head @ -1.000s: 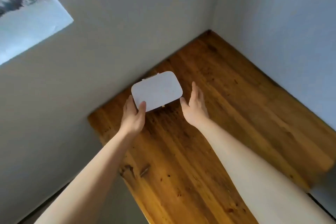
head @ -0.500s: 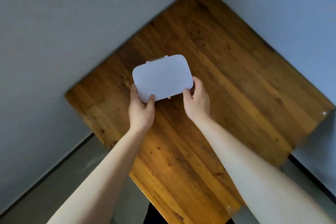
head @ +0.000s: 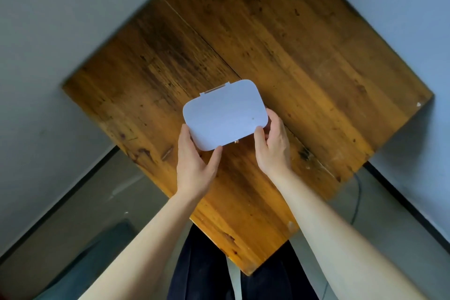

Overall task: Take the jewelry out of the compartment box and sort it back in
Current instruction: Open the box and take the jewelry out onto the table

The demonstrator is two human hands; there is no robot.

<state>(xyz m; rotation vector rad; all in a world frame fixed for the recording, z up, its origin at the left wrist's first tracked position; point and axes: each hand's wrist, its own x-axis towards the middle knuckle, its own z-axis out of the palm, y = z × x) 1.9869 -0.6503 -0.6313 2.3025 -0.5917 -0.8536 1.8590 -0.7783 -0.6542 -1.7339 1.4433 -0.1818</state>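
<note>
A white compartment box [head: 224, 114] with rounded corners sits closed near the middle of the wooden table [head: 304, 61]. A hinge shows on its far edge and a small gold clasp on its near edge. My left hand [head: 194, 168] grips the box's near left corner, thumb on the lid. My right hand [head: 274, 146] holds the near right corner, fingers wrapped around the side. No jewelry is visible; the lid hides the inside.
The square table stands in a room corner with grey walls on the left and right. Grey floor and a dark baseboard [head: 411, 212] show below the table edges. A thin cable [head: 358, 200] runs on the floor at right. Dark trousers [head: 207, 268] are at the near corner.
The view has tilted down, so more table and floor show. The box has come nearer to me on the table. My right hand, open beside it a second ago, now grips it.
</note>
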